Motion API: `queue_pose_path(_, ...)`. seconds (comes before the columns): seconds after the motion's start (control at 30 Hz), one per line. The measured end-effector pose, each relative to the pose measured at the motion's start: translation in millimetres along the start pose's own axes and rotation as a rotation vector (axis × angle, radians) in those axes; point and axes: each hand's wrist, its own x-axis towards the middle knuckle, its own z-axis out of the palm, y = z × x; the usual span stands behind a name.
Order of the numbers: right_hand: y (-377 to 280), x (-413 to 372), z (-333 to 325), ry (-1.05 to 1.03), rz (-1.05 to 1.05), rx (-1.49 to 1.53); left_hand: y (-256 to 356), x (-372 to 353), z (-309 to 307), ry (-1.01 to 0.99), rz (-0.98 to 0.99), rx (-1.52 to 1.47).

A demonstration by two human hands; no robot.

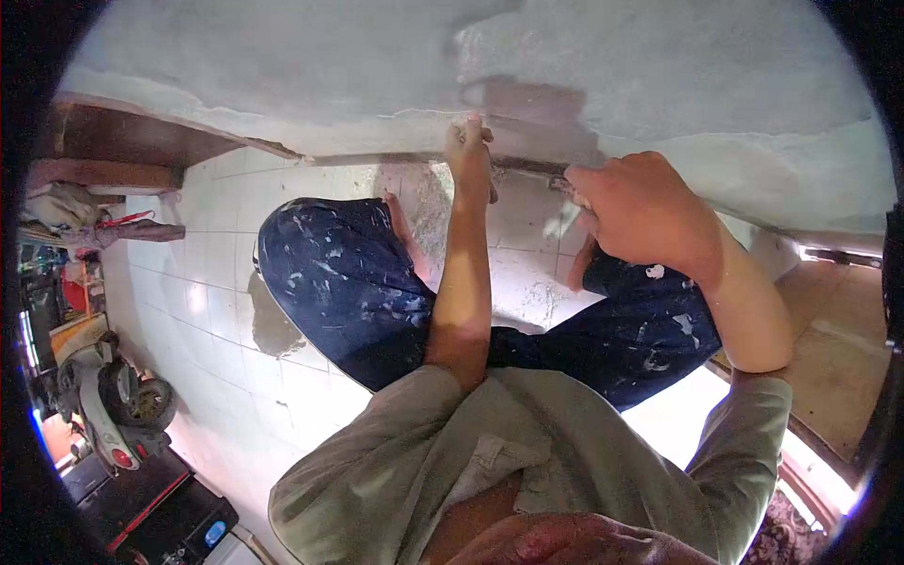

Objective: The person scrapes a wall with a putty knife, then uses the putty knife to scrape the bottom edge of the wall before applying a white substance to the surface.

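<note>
My left hand (471, 155) is closed at the foot of the grey plastered wall (330, 56), thumb pointing up along it. Its fingers curl round something small and dark that I cannot make out. To the right, my right hand (640, 207) is wrapped round a hand tool (558, 182); only a short, dull end shows past the fingers, pointing toward my left hand. Rough patches and a cracked line mark the plaster just above. Pale crumbs and dust (428, 221) lie on the tiles below, between my bare feet.
I squat with paint-spattered dark trousers (348, 282) close to the wall. White floor tiles (217, 301) spread left, with a grey wet-looking patch (275, 315). Far left stand a scooter-like vehicle (118, 405) and a black case (179, 518). A brown board (829, 348) is at right.
</note>
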Motion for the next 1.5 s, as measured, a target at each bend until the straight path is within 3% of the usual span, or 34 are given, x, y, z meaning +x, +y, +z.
queue_pose_path(0.1, -3, -1, -6, -0.034, -0.029, 0.029, -1, -6, 3, 0.027, 0.082, 0.036)
queue_pose_path(0.23, -2, 0, -8, -0.101, -0.041, 0.041, -2, -2, 4, 0.006, 0.011, 0.021)
queue_pose_path(0.3, -2, 1, -7, -0.117, -0.054, 0.034, -9, 1, 6, 0.118, 0.002, 0.068)
queue_pose_path(0.63, -2, 3, -5, -0.189, -0.035, 0.051, -2, -1, 9, 0.159, 0.05, 0.128)
queue_pose_path(0.73, -2, 4, -9, -0.188, -0.031, 0.057, -6, 2, 6, 0.1, 0.049, -0.034)
queue_pose_path(1.03, 1, 7, -10, -0.168, -0.006, 0.053, -4, 3, -3, 0.036, -0.168, -0.189)
queue_pose_path(1.13, 8, 7, -7, -0.121, 0.005, 0.054, -5, -2, -4, -0.023, -0.152, -0.113)
queue_pose_path(1.23, 12, 9, -12, -0.071, 0.034, 0.058, -12, -10, 1, -0.012, -0.329, 0.06)
queue_pose_path(1.3, 13, 8, -14, -0.066, 0.06, 0.049, -17, -19, 4, -0.188, -0.204, 0.192)
queue_pose_path(1.33, 16, 7, -12, 0.044, 0.043, 0.061, -18, -24, 8, -0.18, -0.207, 0.179)
queue_pose_path(1.37, 17, 6, -11, 0.154, 0.025, 0.073, -20, -29, 12, -0.344, -0.19, 0.113)
queue_pose_path(1.4, 14, 6, -15, 0.145, 0.019, 0.063, -16, -34, 18, -0.509, -0.168, 0.046)
queue_pose_path(1.43, 10, 5, -20, 0.154, 0.087, 0.021, -13, -38, 22, -0.5, -0.169, 0.034)
queue_pose_path(1.5, 4, 4, -23, 0.151, 0.145, -0.03, -3, -45, 32, -0.658, -0.466, -0.141)
